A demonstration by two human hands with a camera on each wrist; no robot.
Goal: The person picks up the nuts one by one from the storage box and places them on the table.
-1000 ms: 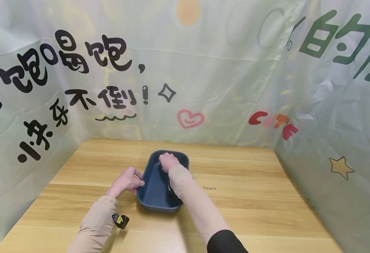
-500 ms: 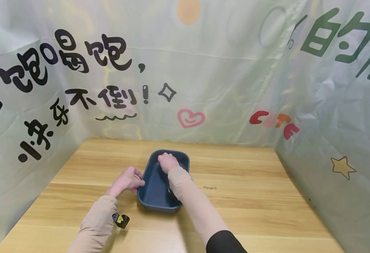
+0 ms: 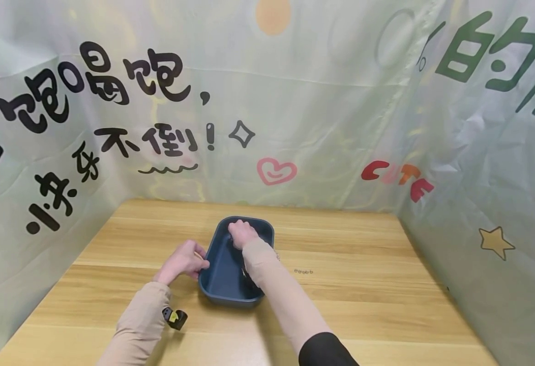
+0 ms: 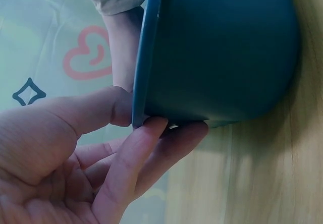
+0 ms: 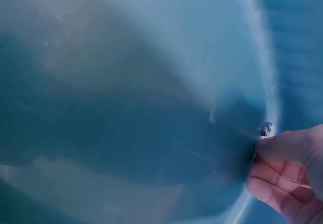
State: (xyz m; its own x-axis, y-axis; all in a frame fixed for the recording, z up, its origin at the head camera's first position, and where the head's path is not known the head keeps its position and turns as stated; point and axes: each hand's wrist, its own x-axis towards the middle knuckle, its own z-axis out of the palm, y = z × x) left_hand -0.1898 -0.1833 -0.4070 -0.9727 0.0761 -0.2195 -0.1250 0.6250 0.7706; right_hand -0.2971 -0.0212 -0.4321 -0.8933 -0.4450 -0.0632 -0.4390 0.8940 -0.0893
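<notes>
A deep blue plastic tub (image 3: pixel 225 264) with rounded corners stands on the wooden table. At its left rim, my left hand (image 3: pixel 186 260) pinches the edge; in the left wrist view the thumb lies on one side of the rim, with fingers against the outer wall. My right hand (image 3: pixel 242 234) reaches down into the tub's far end, fingers bent. Up close in the right wrist view, its fingertips (image 5: pixel 258 181) are at the edge of the tub's floor. A tiny dark shiny metal piece (image 5: pixel 266 128) shows right beside them; I cannot tell whether anything is pinched.
Several tiny ring-like pieces (image 3: pixel 304 271) lie in a row on the table (image 3: pixel 363 300) to the right of the tub. More small bits (image 3: pixel 277 256) peek out beside the right sleeve. Printed fabric walls (image 3: pixel 322 152) enclose the table at the back and sides.
The view has shifted very slightly. My right hand makes only small movements inside the tub, and my left hand keeps its grip on the rim.
</notes>
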